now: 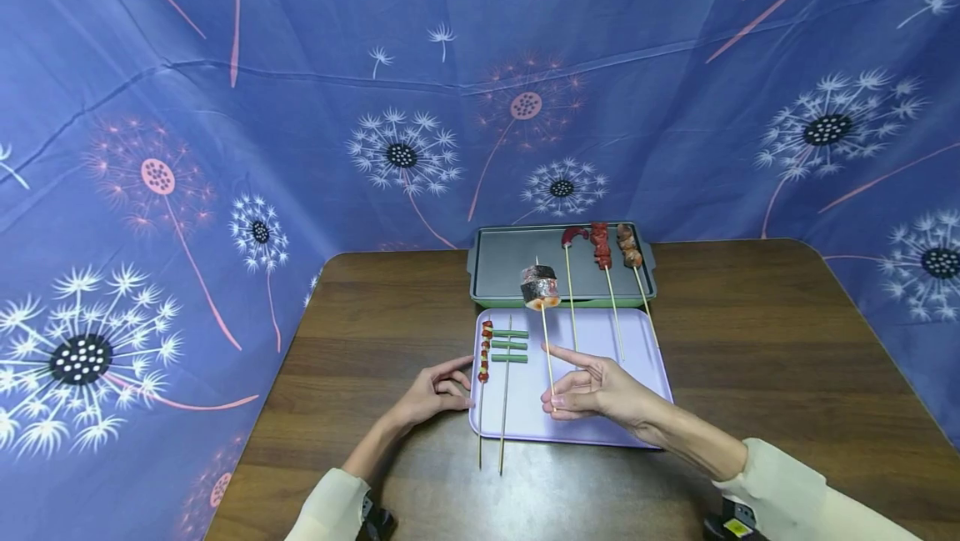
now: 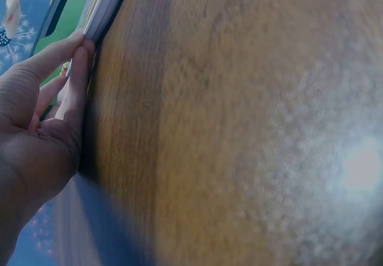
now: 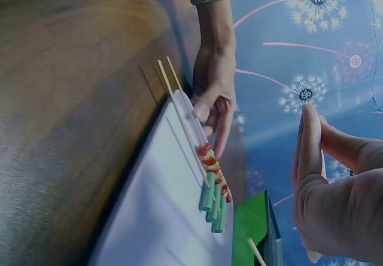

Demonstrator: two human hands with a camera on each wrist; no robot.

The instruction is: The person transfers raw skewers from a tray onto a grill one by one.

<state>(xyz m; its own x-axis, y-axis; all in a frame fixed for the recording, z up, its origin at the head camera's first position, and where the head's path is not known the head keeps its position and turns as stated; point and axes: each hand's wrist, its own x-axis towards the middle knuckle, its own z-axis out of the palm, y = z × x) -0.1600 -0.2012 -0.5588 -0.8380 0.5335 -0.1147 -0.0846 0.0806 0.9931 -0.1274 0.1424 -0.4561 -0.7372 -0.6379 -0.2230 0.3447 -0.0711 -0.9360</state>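
Note:
My right hand [image 1: 600, 391] pinches the lower stick of a skewer [image 1: 540, 287] threaded with thick chunks in dark, silvery skin, pale orange underneath. It is raised over the lavender tray [image 1: 600, 424], chunks upward, index finger along the stick. In the right wrist view the right hand [image 3: 335, 176] shows its fingertips together; the chunks are out of that view. At the tray's left rim, my left hand [image 1: 435, 391] holds the edge between thumb and fingers. Beside it on the tray lie a red-and-yellow skewer [image 1: 485, 349] and a skewer of green pieces [image 1: 510, 346].
Behind the tray stands a grey grill pan [image 1: 517, 262] with a green base. Across its right side lean a curled dark-red skewer [image 1: 574, 235], a red meat skewer [image 1: 601, 245] and a browned meat skewer [image 1: 628, 246]. A blue dandelion-print cloth [image 1: 300, 124] hangs behind the wooden table [image 1: 772, 341].

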